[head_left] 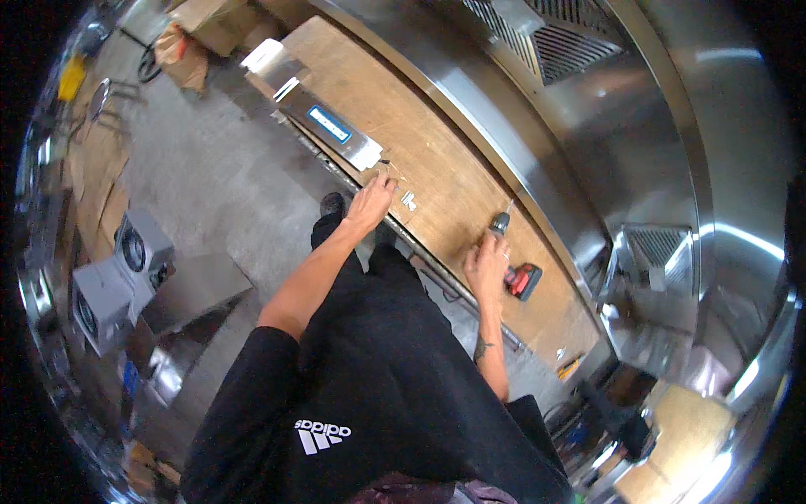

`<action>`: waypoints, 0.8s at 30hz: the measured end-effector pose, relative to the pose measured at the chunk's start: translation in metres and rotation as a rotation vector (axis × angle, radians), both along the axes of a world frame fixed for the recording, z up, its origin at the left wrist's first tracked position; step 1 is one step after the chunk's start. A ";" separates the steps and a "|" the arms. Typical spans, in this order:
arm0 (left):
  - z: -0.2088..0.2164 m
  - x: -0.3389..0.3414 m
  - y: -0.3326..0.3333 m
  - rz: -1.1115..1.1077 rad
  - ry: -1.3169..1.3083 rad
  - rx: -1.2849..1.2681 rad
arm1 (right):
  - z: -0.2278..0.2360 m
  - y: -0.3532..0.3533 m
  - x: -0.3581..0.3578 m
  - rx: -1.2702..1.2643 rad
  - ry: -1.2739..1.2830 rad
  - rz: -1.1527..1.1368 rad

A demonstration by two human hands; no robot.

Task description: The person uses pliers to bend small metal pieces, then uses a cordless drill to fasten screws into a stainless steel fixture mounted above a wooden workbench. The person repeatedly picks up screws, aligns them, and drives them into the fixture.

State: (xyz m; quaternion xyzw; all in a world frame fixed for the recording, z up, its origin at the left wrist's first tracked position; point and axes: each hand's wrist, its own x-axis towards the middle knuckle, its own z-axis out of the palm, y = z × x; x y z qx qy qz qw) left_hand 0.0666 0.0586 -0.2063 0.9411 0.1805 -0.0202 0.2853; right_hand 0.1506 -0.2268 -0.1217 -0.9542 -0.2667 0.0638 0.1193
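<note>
Your right hand grips the cordless drill, probably rigid, base-heavy; hold mid-handle. Your left hand: finger closure indeterminable.

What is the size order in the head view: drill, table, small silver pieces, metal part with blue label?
Table
Metal part with blue label
Drill, partly hidden by the right hand
Small silver pieces

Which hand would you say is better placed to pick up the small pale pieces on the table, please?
Probably the left hand: it is close beside the pale pieces, while the right hand is farther off and appears to hold the drill.
</note>
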 end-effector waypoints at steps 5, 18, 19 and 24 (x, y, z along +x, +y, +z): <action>-0.005 0.014 0.020 -0.217 -0.043 -0.005 | -0.003 0.058 -0.049 -0.059 0.103 -0.149; 0.003 0.045 0.043 -0.135 -0.273 -0.488 | -0.027 -0.003 -0.062 -0.226 -0.107 -0.454; 0.013 0.046 0.049 -0.018 -0.271 -0.668 | -0.025 -0.022 -0.052 -0.340 -0.109 -0.433; 0.038 0.034 0.081 0.364 -0.257 -1.219 | -0.042 -0.087 -0.009 -0.429 -0.214 -0.119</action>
